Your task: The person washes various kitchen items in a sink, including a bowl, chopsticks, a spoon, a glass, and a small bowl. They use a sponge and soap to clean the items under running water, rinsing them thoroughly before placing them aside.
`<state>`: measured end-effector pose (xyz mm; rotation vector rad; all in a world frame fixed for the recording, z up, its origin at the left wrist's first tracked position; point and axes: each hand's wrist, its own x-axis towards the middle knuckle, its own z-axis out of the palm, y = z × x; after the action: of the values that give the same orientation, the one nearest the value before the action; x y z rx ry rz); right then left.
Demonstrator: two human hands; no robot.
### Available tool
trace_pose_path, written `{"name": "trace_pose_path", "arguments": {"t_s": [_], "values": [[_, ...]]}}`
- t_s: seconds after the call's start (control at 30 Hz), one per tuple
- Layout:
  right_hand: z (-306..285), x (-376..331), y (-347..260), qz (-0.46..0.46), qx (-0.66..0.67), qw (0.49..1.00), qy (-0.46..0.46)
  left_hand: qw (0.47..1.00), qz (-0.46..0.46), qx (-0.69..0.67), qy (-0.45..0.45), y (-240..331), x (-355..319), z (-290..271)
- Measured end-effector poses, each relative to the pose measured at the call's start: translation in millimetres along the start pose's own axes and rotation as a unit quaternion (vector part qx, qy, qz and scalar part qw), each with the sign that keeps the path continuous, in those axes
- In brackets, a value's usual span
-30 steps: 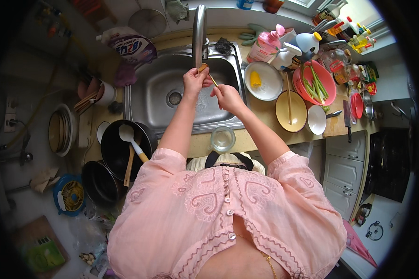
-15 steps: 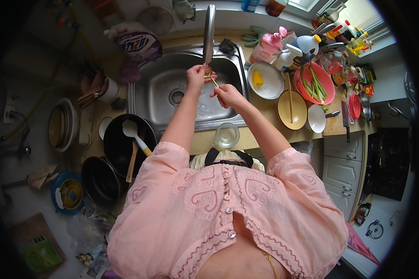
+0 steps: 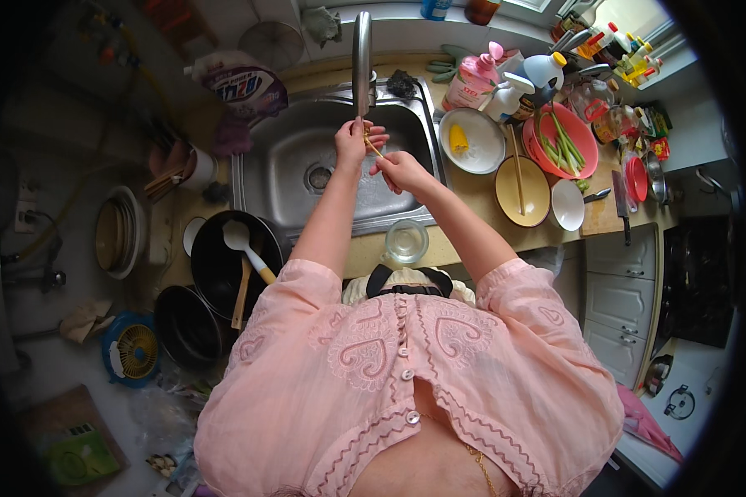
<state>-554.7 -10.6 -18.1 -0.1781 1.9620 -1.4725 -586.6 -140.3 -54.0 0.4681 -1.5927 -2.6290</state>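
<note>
- Counter (image 3: 365,257): carried everything here.
- Steel sink (image 3: 272,178): set into counter, below both hands.
- Black pot (image 3: 209,277): 8 o'clock from sink.
- Faucet (image 3: 361,70): 12 o'clock, right by left hand.
- Left hand (image 3: 356,142): at utensil's upper end, some fingers spread; couldn't tell if clamped.
- Right hand (image 3: 400,171): 4 o'clock from left, fingers pinched on utensil.
- Glass mug (image 3: 407,241): 5 o'clock from sink.
- Thin golden utensil (image 3: 375,149): between hands, over sink.

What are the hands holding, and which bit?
A thin gold-coloured utensil: the right hand pinches its near end; the left hand is at its far end, grip unclear.
</note>
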Motion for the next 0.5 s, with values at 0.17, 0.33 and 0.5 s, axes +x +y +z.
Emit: {"name": "trace_pose_path", "arguments": {"t_s": [0.17,0.33,0.5], "values": [[2.0,-1.9,1.5,-0.005,-0.025,1.000,0.017,0.988,0.078,0.130,0.011,-2.2,1.0,-1.7],[-3.2,-2.4,-1.8,-0.010,-0.020,0.999,0.026,0.993,-0.022,0.109,0.034,8.3,-0.3,-2.7],[-0.1,6.2,1.2,-0.002,-0.026,0.998,0.048,0.993,-0.089,0.025,-0.079,-4.5,-5.7,-9.3]]}}
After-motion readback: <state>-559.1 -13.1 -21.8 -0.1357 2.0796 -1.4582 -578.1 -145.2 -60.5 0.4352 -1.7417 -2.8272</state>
